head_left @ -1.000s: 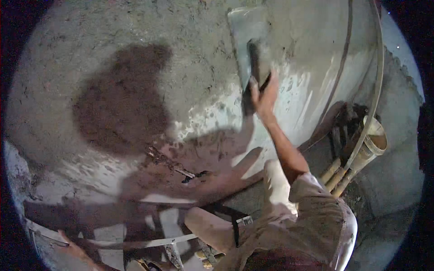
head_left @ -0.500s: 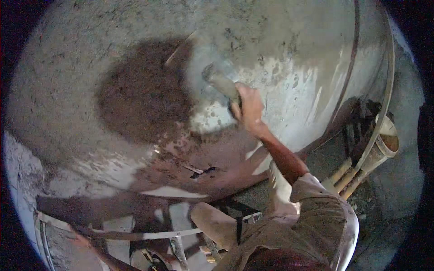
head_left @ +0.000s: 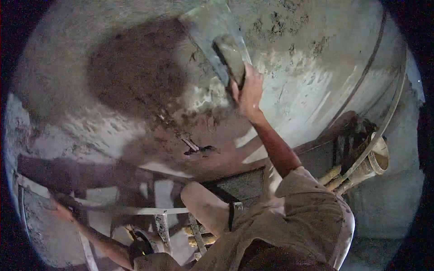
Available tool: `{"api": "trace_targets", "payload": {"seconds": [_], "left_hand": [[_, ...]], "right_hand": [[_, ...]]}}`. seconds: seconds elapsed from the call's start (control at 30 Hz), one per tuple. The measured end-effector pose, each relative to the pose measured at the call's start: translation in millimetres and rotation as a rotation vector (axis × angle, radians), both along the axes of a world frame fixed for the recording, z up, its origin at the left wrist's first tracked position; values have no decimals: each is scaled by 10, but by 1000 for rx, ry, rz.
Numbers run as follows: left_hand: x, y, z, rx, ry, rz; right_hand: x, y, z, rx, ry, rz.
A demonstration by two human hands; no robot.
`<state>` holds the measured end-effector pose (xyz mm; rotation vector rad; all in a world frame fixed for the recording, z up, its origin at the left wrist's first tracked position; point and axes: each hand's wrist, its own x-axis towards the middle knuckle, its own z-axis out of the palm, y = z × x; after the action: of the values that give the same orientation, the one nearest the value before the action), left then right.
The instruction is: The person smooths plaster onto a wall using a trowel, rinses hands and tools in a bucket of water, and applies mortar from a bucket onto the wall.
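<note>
My right hand (head_left: 247,90) grips the handle of a wide metal plastering float (head_left: 201,25), held against the curved, mottled plaster wall (head_left: 131,72) above me. The wall has pale wet smears and a dark shadow left of the float. At lower left my left hand (head_left: 64,212) is at a metal frame rail (head_left: 135,211), beside a dark shape I cannot make out; its fingers are too dim to tell how they are closed. A small pale strip with dark marks (head_left: 192,144) shows on the wall below the float.
A dirty bucket (head_left: 379,153) sits at the right beside bamboo poles (head_left: 334,178) and a long curved strip (head_left: 391,104). My bent leg (head_left: 203,205) is within the metal framework, with yellowish poles (head_left: 203,239) underneath. A groove runs down the wall at right.
The float in my right hand moved leftward and tilted, then upward in the last half second. My left hand appears higher in the picture, as does the frame, with the view shifted.
</note>
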<state>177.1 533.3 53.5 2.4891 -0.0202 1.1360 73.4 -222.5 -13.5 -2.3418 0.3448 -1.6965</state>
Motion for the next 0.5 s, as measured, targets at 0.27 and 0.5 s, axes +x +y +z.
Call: {"api": "trace_targets", "payload": {"seconds": [0.27,0.5], "left_hand": [[-512,-1390,529,-926,-58,-171],[-457,-1310,396,-381,-787,288]], "right_hand": [[-138,-357,1134,-201,-406,-142],[114,531,431,-400,154,0]]}}
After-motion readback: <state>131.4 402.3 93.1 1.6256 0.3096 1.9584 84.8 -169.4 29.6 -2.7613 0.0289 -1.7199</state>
